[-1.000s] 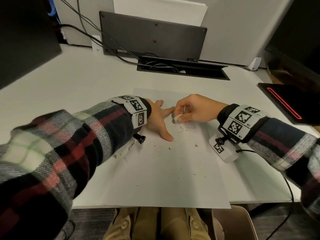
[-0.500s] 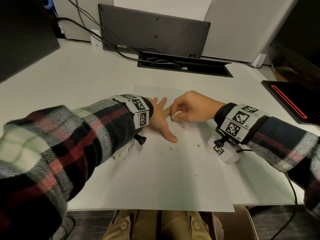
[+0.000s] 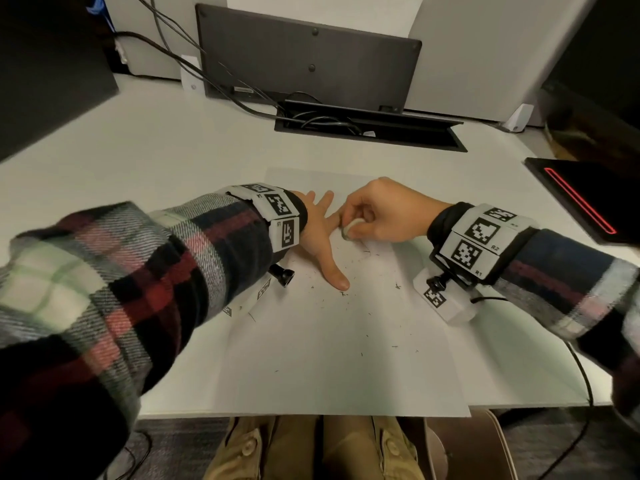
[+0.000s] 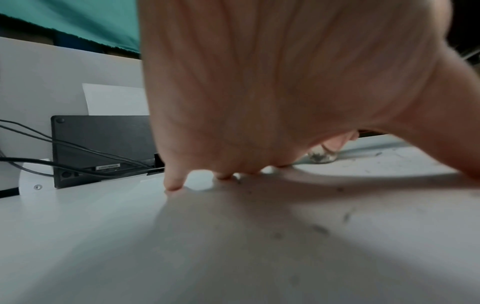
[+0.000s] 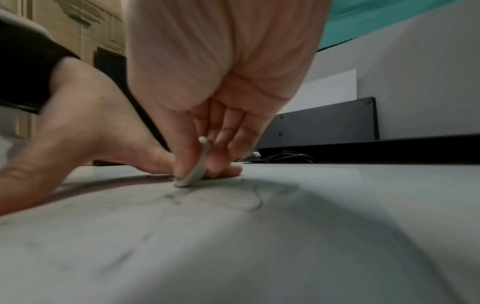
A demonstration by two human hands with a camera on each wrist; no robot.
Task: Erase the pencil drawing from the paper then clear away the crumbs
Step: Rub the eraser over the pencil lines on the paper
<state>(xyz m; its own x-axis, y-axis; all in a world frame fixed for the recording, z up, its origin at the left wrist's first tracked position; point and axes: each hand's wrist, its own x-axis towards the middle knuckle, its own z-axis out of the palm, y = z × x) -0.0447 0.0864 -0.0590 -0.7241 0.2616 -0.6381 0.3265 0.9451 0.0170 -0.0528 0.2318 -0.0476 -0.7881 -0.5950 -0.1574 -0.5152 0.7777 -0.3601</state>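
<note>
A white sheet of paper [image 3: 322, 362] lies on the desk in front of me. My left hand [image 3: 320, 237] presses flat on it with fingers spread, thumb pointing toward me. My right hand [image 3: 377, 216] pinches a small worn white eraser [image 3: 350, 227] between thumb and fingers, its edge down on the paper beside my left index finger. In the right wrist view the eraser [image 5: 194, 166] touches the sheet by faint pencil lines [image 5: 255, 197]. Dark eraser crumbs [image 3: 367, 306] are scattered over the sheet. The left wrist view shows the left fingertips [image 4: 174, 185] on the paper [image 4: 233, 236].
A black monitor base [image 3: 308, 60] and a cable tray [image 3: 367, 129] with black cables stand at the back of the white desk [image 3: 145, 161]. A dark device with a red light strip [image 3: 581, 202] lies at the right. The desk's front edge is just below the paper.
My right hand with the eraser has shifted slightly up and left on the paper, closer to my left index finger. The left hand stays pressed in place.
</note>
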